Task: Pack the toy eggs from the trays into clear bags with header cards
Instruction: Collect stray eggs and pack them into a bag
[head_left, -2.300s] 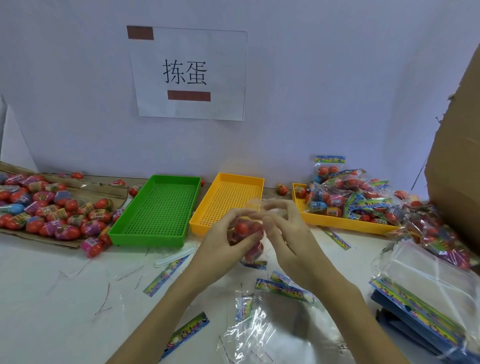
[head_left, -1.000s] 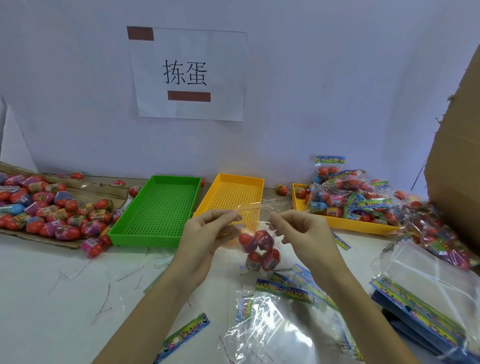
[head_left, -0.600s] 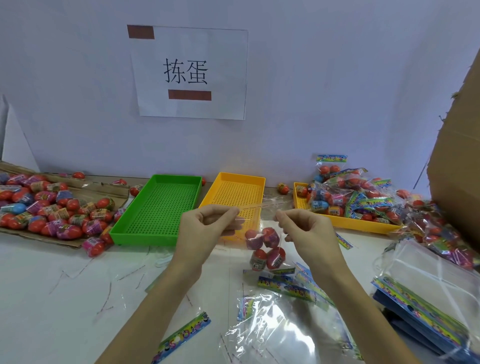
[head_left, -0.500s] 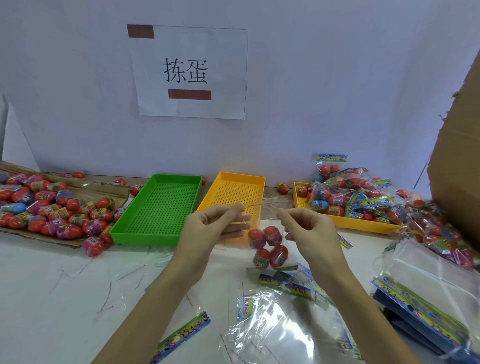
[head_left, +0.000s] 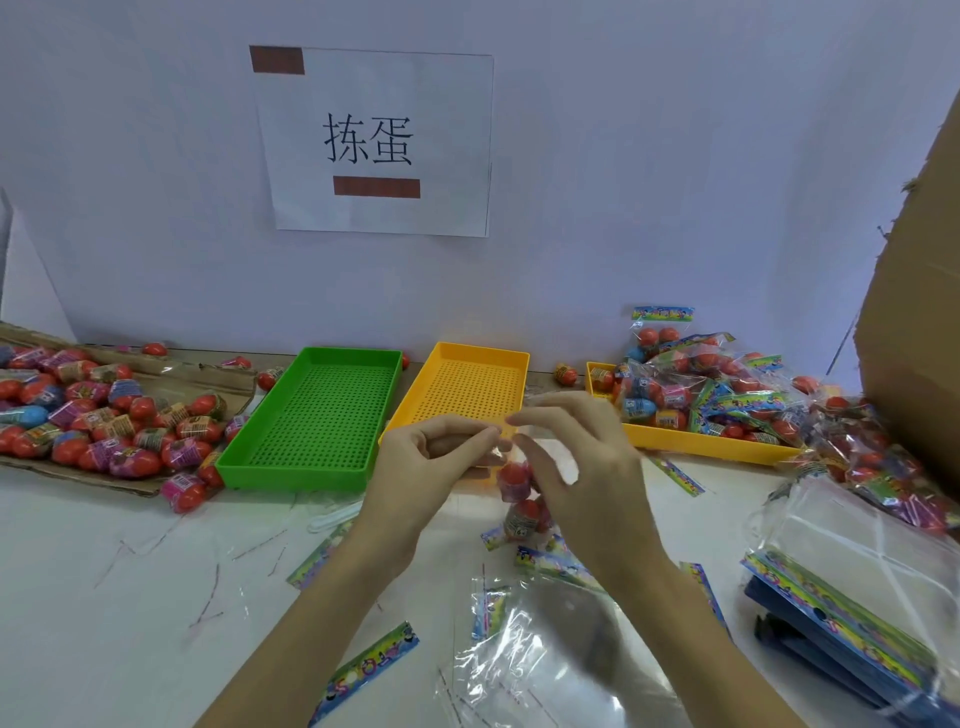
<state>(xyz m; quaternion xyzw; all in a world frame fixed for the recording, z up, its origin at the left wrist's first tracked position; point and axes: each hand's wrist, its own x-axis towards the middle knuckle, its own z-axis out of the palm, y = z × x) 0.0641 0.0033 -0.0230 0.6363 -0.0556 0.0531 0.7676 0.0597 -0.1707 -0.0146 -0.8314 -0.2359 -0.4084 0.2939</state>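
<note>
Head view of a packing station. A white tabletop (head_left: 104, 597) fills the lower half of the frame and meets a plain pale wall (head_left: 675, 182) bearing a white paper sign (head_left: 379, 140) printed with two black characters, upper centre. At frame centre the left hand (head_left: 421, 467) pinches the top edge of a small clear plastic bag (head_left: 519, 499) holding red toy eggs, which hangs just above the tabletop. The right hand (head_left: 582, 467) is blurred beside it, fingers loosely curled near the bag top; whether it grips the bag cannot be told. Behind the hands stand an empty green perforated plastic tray (head_left: 317, 415) and an empty yellow perforated plastic tray (head_left: 467, 384), side by side. At centre left, loose red toy eggs with coloured wrappers (head_left: 93, 421) lie heaped on a flat sheet of brown cardboard (head_left: 171, 374). At centre right, a second yellow tray (head_left: 701, 447) carries filled bags with colourful header cards (head_left: 701, 384). A brown cardboard box wall (head_left: 919, 322) rises at the right edge. Empty clear bags (head_left: 545, 649) and loose header card strips (head_left: 369, 665) lie scattered along the lower centre; a stack of unused bags with header cards (head_left: 857, 587) sits lower right.
</note>
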